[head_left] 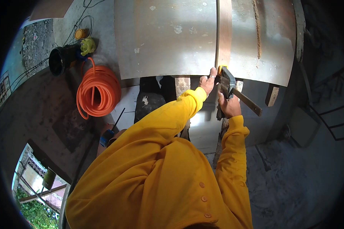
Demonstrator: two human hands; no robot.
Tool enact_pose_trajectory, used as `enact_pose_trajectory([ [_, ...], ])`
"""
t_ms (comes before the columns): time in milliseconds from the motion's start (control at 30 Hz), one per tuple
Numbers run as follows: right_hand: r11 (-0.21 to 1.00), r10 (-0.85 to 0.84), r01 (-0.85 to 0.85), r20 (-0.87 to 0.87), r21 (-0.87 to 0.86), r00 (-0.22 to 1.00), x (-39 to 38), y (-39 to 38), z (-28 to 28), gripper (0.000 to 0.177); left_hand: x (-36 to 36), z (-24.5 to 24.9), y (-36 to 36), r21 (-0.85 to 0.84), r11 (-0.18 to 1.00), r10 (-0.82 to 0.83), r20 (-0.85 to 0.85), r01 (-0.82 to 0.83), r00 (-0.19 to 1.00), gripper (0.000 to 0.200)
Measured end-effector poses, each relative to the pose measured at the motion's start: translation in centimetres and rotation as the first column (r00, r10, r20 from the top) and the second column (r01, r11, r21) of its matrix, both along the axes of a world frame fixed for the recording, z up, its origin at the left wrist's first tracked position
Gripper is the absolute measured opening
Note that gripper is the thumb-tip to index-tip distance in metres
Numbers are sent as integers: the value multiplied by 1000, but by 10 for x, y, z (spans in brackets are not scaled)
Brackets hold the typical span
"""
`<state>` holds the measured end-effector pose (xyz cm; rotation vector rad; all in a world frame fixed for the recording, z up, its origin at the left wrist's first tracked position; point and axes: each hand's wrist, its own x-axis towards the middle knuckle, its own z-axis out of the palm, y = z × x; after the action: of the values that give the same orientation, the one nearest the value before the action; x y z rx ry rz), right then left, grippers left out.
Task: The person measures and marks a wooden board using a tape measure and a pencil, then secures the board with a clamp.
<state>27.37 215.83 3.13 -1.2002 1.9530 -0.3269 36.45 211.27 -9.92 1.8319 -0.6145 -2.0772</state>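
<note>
A long wooden strip (224, 34) lies across a large stained sheet (168, 42), running to its near edge. At that edge, a dark bar clamp (226, 84) with a yellow jaw pad sits over the strip's end, its flat metal bar (248, 102) pointing down to the right. My right hand (230, 105) is closed around the clamp's lower part, below the sheet edge. Left of the clamp, my left hand (207, 82) is at the sheet's edge beside the strip, one finger stretched up. Its other fingers look curled; what they grip is hidden.
An orange hose coil (99, 91) lies on the left, near a black bucket (57, 61), a yellow bag (88, 46) and cables. Wooden supports (271, 95) show beneath the sheet. A blue-handled tool (107, 136) is near my left side.
</note>
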Motion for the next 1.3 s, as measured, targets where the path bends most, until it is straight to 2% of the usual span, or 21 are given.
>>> enact_pose_trajectory([
  [33,1000,1,-1,0,-1,1000,0,-1,-1,24,-1,-10,2,-1,1000,1,0,-1,1000,71],
  [100,986,-137,125,110,108,984,-1,4,-3,25,-3,-15,4,21,1000,4,63,-6,998,92],
  [200,992,-78,75,28,103,997,-2,8,-8,25,1,10,-4,79,997,27,-114,-18,993,96],
  [333,987,-100,96,30,129,995,1,7,-3,28,4,34,-12,93,996,-6,-71,12,997,100],
  [400,941,-274,234,148,244,950,2,8,-5,32,1,20,-8,78,994,-80,55,75,995,103],
  [433,942,-273,233,148,243,951,2,8,-1,32,-1,19,-7,77,994,-79,54,75,995,103],
  [500,798,-541,383,271,466,796,3,5,12,35,-4,17,-2,5,1000,-24,165,23,986,92],
  [567,790,-542,404,219,461,811,5,9,8,32,-5,13,0,17,1000,-20,178,17,984,93],
  [600,889,-404,333,193,316,894,1,21,-11,32,-5,10,0,26,1000,-19,190,14,982,93],
  [667,957,-262,238,141,165,955,0,25,-21,33,-3,12,-2,26,999,-30,173,26,984,94],
  [767,950,-264,251,48,184,963,6,23,-15,36,-3,11,-1,47,998,-37,132,31,991,101],
  [833,999,29,-25,-143,31,989,6,30,-28,39,-1,14,-5,57,998,-32,111,26,993,106],
  [867,996,83,-74,-252,44,964,3,42,-47,42,3,19,-10,56,997,-61,82,57,995,107],
  [900,996,81,-71,-252,48,964,2,40,-45,42,5,23,-10,60,994,-94,51,91,994,108],
  [967,990,39,-21,-133,138,990,3,28,-29,43,-2,20,-5,24,999,29,139,-32,990,97],
  [1033,989,37,-15,-147,146,988,4,32,-32,44,-2,12,-3,49,999,1,91,-6,996,96],
  [1100,983,113,-65,-288,173,951,9,37,-39,46,-3,17,-5,-7,1000,-2,153,3,988,94],
  [1133,985,69,-41,-167,165,983,6,35,-29,53,3,19,-9,19,997,-82,55,81,995,93],
  [1167,986,71,-44,-169,159,983,4,29,-23,53,2,22,-11,13,997,-79,55,79,995,93],
  [1267,945,-200,203,-37,257,979,-6,25,-8,36,-9,8,2,-59,998,43,210,-31,977,90],
  [1300,944,-203,206,-40,259,978,-7,25,-7,36,-7,22,-1,-56,998,39,208,-28,977,90],
])
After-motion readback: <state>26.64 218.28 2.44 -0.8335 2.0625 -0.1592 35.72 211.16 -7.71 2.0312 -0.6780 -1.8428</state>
